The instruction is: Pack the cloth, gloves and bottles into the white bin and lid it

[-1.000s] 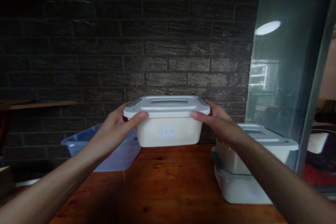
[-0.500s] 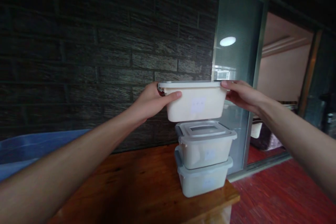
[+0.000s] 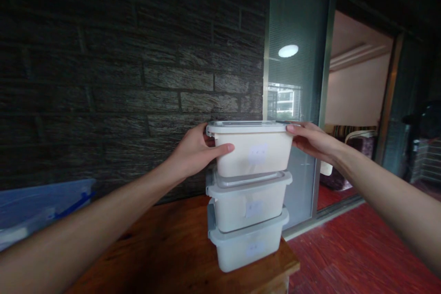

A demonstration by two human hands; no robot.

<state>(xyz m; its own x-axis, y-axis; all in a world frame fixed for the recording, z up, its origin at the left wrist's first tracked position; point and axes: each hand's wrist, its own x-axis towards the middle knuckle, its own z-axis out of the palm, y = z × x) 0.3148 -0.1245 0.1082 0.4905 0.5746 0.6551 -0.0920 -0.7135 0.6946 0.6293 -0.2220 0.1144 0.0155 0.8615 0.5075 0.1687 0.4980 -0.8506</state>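
Between my two hands is a white lidded storage box (image 3: 254, 151) with a pale label on its front. My left hand (image 3: 201, 149) grips its left end, thumb along the front wall. At the right end, my right hand (image 3: 308, 138) clasps the lid's corner, the thumb at the rim. Directly beneath is a second white box (image 3: 234, 206), its lid partly covered by the held one; whether the two touch fully I cannot tell. That one rests on a third, similar box (image 3: 234, 250), which stands on the wooden table (image 3: 165, 248).
A translucent blue plastic bin (image 3: 69, 193) sits at the left, partly behind my left forearm. Dark brick wall (image 3: 138, 78) rises behind the table. The table's right edge lies close to the stack, with red floor (image 3: 344, 248) and a glass sliding door (image 3: 296, 82) beyond.
The view has turned right. Both hands have carried the white box from over the table's middle to above the two stacked boxes, then lowered it onto or close to the upper lid.
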